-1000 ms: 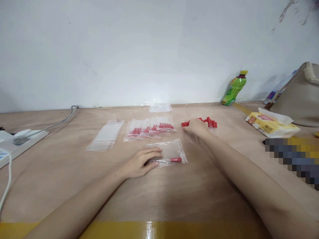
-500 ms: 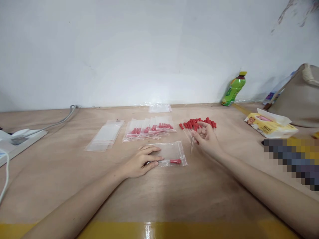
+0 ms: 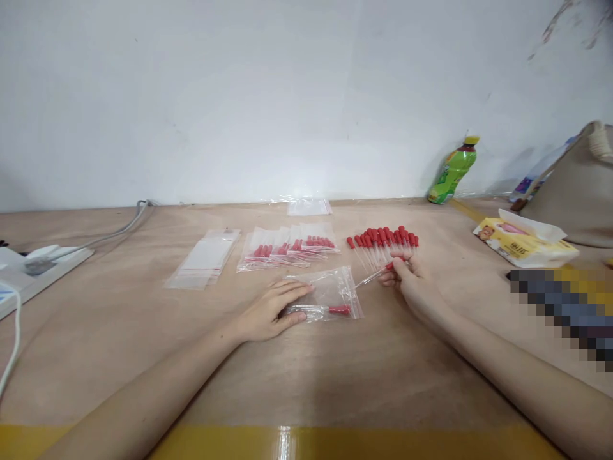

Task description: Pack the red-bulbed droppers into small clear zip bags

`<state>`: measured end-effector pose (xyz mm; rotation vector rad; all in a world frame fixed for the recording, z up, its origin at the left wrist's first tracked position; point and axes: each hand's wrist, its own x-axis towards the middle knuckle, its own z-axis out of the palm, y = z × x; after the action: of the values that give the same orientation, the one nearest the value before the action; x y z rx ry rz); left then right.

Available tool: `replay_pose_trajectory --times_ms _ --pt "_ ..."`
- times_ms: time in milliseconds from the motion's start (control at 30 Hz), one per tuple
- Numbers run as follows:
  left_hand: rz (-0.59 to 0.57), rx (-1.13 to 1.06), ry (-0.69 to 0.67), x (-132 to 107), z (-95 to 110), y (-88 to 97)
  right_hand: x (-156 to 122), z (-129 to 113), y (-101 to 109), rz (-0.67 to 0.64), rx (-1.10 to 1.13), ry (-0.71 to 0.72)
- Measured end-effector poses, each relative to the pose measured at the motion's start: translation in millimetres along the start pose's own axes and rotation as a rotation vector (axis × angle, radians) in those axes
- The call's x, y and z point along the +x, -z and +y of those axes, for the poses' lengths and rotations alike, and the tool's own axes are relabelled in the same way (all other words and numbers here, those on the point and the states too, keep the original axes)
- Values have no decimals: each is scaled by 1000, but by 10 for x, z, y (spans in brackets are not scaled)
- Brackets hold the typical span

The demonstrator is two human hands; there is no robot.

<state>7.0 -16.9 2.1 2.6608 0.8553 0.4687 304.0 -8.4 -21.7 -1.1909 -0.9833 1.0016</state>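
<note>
A clear zip-lock bag (image 3: 325, 291) lies flat on the table with its mouth to the right. Inside it is one dropper with a red bulb (image 3: 339, 310). My left hand (image 3: 275, 310) rests on the bag's left part, thumb and fingers holding it against the table. Between thumb and fingers, my right hand (image 3: 412, 281) pinches a glass dropper (image 3: 376, 275) by its red bulb. The dropper's thin tip points left, at the bag's mouth; whether it has passed inside I cannot tell. Behind my right hand lies a pile of red-bulbed droppers (image 3: 383, 236).
Several filled bags (image 3: 287, 246) overlap behind the open one. A stack of flat bags (image 3: 204, 259) lies left, another bag (image 3: 309, 207) by the wall. A power strip (image 3: 48, 265) stands far left; a green bottle (image 3: 453, 172), tissue pack (image 3: 524, 243) and beige bag (image 3: 575, 191) stand right.
My right hand has drawn back from the pile with a dropper, turning it from upright to nearly level, tip toward the bag's mouth. My left hand stays in place; the bag's mouth edge has risen slightly.
</note>
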Motion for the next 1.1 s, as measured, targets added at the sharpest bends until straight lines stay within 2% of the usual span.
replay_pose_trajectory --times_ms 67,167,367,433,500,600,700,800,967,1033,1100 --pt "4 0 2 2 -1 -1 57 -9 65 57 -34 65" --pt "10 -3 -3 5 1 1 77 -13 82 55 -52 96" --pt "3 1 -2 5 3 9 -71 33 -74 -51 9 -10" --pt "1 1 3 3 3 7 -127 29 -107 -137 25 -43" --pt "5 0 4 0 3 3 -163 4 -105 -280 -41 -28" --pt "10 -2 7 -2 1 -2 -170 -63 -59 -490 -287 55" --pt "7 -6 5 0 -3 -2 -149 -127 -36 -582 -498 191" --pt "12 -4 -2 3 -10 -8 -138 -141 -94 -613 -538 320" --pt "24 2 1 3 -15 -27 -136 -39 -243 -513 -561 260" --pt "26 -2 -1 5 -12 -27 -138 6 -266 -501 -596 313" --pt "22 -3 0 9 -8 -22 -142 23 -267 -556 -607 394"
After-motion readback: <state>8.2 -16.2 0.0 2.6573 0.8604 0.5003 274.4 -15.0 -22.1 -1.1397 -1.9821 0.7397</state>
